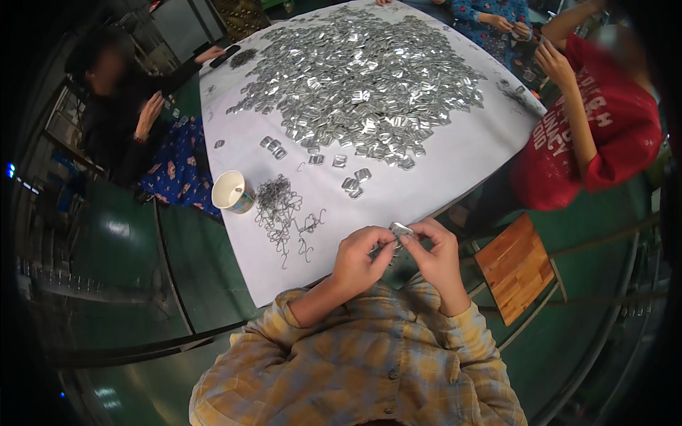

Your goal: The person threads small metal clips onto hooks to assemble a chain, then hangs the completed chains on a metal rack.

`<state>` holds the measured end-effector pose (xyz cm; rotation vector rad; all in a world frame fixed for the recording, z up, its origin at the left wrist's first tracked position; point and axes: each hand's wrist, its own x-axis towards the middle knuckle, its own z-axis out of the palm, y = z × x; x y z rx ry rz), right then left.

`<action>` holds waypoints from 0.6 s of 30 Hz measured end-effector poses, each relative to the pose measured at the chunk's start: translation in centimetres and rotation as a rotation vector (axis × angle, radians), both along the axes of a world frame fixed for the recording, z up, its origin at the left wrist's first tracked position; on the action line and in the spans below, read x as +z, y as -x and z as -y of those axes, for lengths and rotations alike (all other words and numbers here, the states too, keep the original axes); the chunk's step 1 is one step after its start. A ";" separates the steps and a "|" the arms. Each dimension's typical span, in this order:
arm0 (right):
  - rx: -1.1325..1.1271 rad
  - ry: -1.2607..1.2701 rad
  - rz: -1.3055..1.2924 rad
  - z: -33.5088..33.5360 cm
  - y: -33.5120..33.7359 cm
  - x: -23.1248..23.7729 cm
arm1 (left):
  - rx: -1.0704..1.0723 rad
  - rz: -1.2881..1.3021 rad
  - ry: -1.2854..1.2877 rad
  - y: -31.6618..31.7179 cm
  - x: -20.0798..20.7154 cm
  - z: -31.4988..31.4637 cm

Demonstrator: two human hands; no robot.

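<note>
Between my two hands, just past the table's near edge, is a small shiny silver metal piece (401, 229). My right hand (436, 257) pinches it between thumb and fingers. My left hand (360, 261) is closed at its left side, thumb against fingertips; whatever is in that pinch is too small to make out. To the left on the white tabletop lies a tangle of thin dark wire hooks (277, 206). A few loose silver pieces (352, 186) lie ahead of my hands, in front of a wide heap of similar pieces (362, 92).
A paper cup (232, 192) stands left of the wire hooks. A wooden stool (515, 270) is at my right. One person in dark clothing (114, 121) sits at the left, another in a red shirt (590, 135) at the right; a further person in blue (490, 21) is at the far side.
</note>
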<state>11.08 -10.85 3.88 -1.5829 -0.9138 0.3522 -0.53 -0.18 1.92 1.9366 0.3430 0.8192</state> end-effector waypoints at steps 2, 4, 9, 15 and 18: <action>-0.021 0.011 0.048 0.1 0.3 0.0 | 0.013 -0.030 -0.014 0.2 -0.2 0.1; -0.011 0.015 0.046 0.3 0.5 0.1 | 0.014 -0.061 0.000 0.4 -0.2 0.1; -0.011 0.038 0.054 0.6 1.2 0.8 | -0.039 -0.180 0.046 1.6 0.2 -1.1; -0.022 0.023 0.068 1.4 0.6 0.4 | 0.352 -0.463 -0.326 4.9 -3.2 -11.1; -0.024 0.026 0.063 1.4 0.4 0.3 | 0.474 -0.602 -0.446 6.2 -4.6 -14.6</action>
